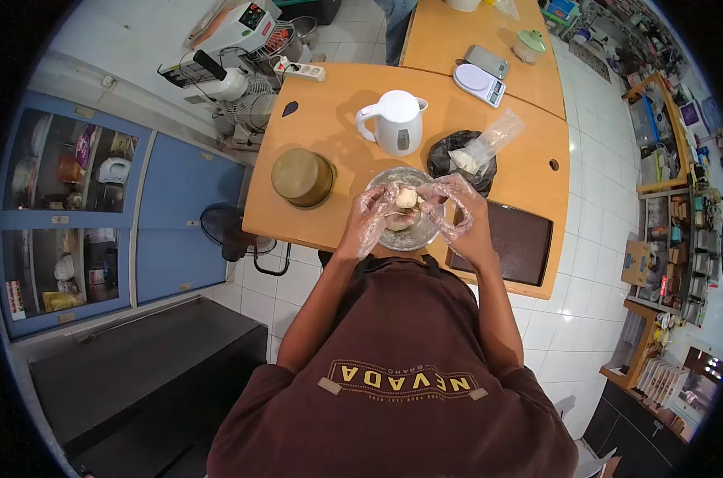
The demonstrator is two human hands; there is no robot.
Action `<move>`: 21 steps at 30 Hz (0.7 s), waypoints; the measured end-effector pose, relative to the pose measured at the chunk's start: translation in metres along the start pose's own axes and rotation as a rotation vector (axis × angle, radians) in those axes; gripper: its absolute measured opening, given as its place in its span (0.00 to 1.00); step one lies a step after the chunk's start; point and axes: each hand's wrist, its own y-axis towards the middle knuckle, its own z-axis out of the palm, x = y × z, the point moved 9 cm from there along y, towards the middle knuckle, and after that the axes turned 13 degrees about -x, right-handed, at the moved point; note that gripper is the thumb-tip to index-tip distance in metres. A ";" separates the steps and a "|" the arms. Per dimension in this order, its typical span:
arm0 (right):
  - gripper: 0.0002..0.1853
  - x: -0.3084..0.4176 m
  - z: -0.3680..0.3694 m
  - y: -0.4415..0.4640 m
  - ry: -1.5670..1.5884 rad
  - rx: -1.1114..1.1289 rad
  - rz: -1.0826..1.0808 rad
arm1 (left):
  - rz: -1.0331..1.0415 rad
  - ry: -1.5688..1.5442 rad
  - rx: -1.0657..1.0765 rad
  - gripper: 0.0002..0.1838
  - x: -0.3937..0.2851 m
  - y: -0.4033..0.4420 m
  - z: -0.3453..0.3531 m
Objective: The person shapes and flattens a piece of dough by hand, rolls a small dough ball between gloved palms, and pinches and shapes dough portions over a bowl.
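The wooden table (pixel 322 88) stands on a white tiled floor (pixel 591 231), with a blue cabinet (pixel 182 199) to the left and crowded shelves (pixel 674 251) to the right. Over the metal bowl (pixel 416 238), the gloved left hand (pixel 372 213) has its fingers closed on the dough (pixel 407 197); the right hand's (pixel 463 209) fingertips are just beside it, whether gripping anything I cannot tell. The kettle (pixel 399 127) and black bag (pixel 439 155) crowd the bowl's far side, a pot (pixel 302 177) sits left, and the right arm (pixel 501 319) partly hides the tray (pixel 522 243).
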 end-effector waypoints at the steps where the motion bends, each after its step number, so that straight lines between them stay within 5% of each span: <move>1: 0.14 0.001 0.001 0.000 -0.008 0.006 -0.023 | -0.027 0.014 -0.006 0.19 0.000 0.000 0.001; 11: 0.14 -0.013 0.007 -0.003 0.005 0.006 0.041 | -0.037 0.106 -0.045 0.23 -0.011 -0.006 0.019; 21: 0.14 0.010 0.001 -0.003 -0.072 -0.071 -0.152 | -0.098 0.139 -0.090 0.23 -0.005 -0.004 0.017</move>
